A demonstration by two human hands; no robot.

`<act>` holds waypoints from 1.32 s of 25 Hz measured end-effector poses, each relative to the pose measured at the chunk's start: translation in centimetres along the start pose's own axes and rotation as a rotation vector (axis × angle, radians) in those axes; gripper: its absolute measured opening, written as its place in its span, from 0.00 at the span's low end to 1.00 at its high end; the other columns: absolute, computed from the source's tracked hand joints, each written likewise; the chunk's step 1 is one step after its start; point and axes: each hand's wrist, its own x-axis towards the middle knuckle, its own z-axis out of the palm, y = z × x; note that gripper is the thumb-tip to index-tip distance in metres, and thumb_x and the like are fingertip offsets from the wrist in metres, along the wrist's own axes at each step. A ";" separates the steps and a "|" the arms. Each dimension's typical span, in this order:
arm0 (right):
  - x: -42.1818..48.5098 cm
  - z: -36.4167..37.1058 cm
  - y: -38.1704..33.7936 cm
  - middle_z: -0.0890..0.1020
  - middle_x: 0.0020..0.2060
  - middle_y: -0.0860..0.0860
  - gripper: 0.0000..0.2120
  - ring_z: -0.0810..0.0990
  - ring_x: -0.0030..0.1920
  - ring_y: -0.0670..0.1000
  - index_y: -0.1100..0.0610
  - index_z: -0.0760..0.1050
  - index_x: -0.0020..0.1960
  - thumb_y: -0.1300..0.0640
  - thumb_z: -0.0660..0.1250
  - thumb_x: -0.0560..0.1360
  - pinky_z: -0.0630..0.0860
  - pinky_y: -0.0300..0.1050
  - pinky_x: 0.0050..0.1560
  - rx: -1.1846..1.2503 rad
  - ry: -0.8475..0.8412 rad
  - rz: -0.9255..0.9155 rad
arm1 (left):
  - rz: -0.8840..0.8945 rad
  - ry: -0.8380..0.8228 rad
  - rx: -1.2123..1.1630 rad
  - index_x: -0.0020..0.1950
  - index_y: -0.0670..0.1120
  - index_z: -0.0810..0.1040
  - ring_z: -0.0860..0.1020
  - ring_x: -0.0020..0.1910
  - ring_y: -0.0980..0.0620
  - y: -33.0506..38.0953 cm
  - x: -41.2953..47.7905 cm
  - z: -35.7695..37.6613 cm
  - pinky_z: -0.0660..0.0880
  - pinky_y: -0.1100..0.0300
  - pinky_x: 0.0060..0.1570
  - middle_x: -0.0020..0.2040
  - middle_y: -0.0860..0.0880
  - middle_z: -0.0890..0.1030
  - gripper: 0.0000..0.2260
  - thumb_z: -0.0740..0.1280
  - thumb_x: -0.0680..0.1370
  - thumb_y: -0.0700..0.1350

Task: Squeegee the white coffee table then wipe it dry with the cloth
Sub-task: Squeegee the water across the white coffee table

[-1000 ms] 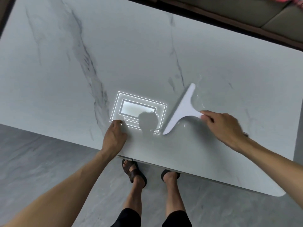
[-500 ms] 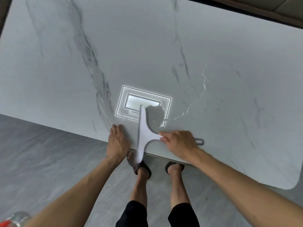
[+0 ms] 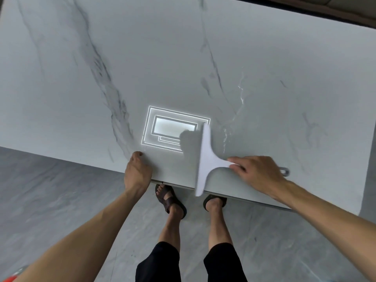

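Note:
The white marble-veined coffee table [image 3: 183,58] fills the upper view. A white T-shaped squeegee [image 3: 205,159] lies with its blade running front to back at the near edge, its lower end sticking out past the edge. My right hand [image 3: 258,171] grips its handle, whose grey loop end shows past my wrist. My left hand [image 3: 137,171] rests flat on the near edge, to the left of the squeegee and holding nothing. Thin lines of water [image 3: 241,92] glisten on the table to the right of the blade. No cloth is in view.
A bright reflection of a ceiling light [image 3: 173,129] sits on the table just beyond my hands. My sandalled feet [image 3: 171,200] stand on the grey floor under the near edge. A dark sofa base [image 3: 325,9] runs along the far right. A red-and-clear object [image 3: 12,275] shows at the bottom left corner.
The squeegee swept left across the near part of the table, its blade turning front to back, then moved back right a little. My left hand stayed on the edge.

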 end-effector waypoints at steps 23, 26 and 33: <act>-0.8 0.1 10.2 0.85 0.53 0.51 0.16 0.83 0.50 0.58 0.36 0.73 0.64 0.42 0.57 0.79 0.76 0.49 0.48 -0.045 0.010 0.185 | 0.408 -0.207 0.232 0.66 0.39 0.67 0.69 0.60 0.40 8.8 -3.6 5.9 0.70 0.47 0.61 0.64 0.41 0.67 0.23 0.64 0.71 0.36; -3.1 -1.5 15.5 0.84 0.54 0.49 0.16 0.83 0.51 0.57 0.35 0.73 0.65 0.41 0.55 0.79 0.72 0.46 0.44 -0.082 0.032 0.277 | 0.385 -0.270 0.345 0.68 0.39 0.65 0.67 0.60 0.37 11.1 -4.1 7.7 0.69 0.47 0.61 0.65 0.39 0.65 0.25 0.64 0.71 0.39; -5.1 -3.0 13.1 0.86 0.47 0.46 0.20 0.84 0.47 0.54 0.35 0.75 0.61 0.34 0.54 0.75 0.74 0.45 0.42 0.054 0.061 0.176 | 0.297 -0.196 0.219 0.66 0.40 0.67 0.71 0.60 0.39 11.8 -4.6 8.1 0.72 0.48 0.57 0.64 0.42 0.70 0.21 0.63 0.73 0.38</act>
